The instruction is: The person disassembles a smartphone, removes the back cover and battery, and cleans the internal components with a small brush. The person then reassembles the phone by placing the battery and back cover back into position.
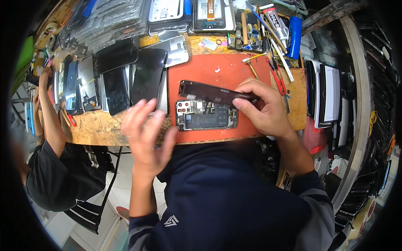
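Observation:
My right hand (266, 109) pinches one end of a dark phone screen (209, 93) between thumb and fingers. The screen is tilted above an opened phone body (211, 119), whose battery, boards and camera openings show. That phone body lies flat on an orange-red mat (247, 69), close to the table's front edge. To its left, my left hand (146, 136) hovers with fingers spread, slightly smeared by motion and holding nothing. Just beyond its fingertips is a black phone screen (146, 75), one of several phone parts there.
Wrapped flat parts (113, 25) are stacked at the far left. Tools, a glue tube (274, 21) and a blue cylinder (295, 37) crowd the far right. Red-handled pliers (278, 79) lie right of the mat. A person (63, 167) works on my left.

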Motion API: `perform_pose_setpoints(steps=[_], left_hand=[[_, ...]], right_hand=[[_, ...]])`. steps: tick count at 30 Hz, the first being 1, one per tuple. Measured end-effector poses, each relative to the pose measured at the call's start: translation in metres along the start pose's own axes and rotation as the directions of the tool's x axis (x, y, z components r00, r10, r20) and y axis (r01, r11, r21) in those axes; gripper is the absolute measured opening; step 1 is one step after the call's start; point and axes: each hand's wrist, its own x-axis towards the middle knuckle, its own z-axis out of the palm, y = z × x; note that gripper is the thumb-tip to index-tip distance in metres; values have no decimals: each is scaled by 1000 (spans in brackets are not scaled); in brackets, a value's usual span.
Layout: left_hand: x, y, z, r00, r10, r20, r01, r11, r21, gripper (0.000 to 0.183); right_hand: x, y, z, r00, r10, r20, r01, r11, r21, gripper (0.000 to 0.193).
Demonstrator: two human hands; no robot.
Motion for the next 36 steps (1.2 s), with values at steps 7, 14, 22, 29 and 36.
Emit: perform_pose_setpoints(steps=[7, 14, 22, 29, 36], left_hand=[[-39, 14, -2, 959, -282, 41, 280, 959, 46, 12], [-36, 28, 13, 961, -204, 185, 176, 972, 154, 9], [-21, 22, 19, 972, -179, 154, 161, 979, 127, 13], [-14, 25, 23, 970, -157, 187, 135, 983, 125, 24], [-6, 26, 30, 967, -116, 228, 68, 976, 207, 32]], right_hand=[[12, 10, 17, 964, -262, -48, 254, 958, -135, 16], [21, 30, 12, 959, -256, -121, 248, 966, -75, 14], [18, 32, 15, 967, -244, -77, 244, 970, -12, 15], [22, 29, 17, 965, -257, -46, 258, 966, 10, 15], [25, 29, 18, 947, -319, -39, 317, 947, -50, 15]])
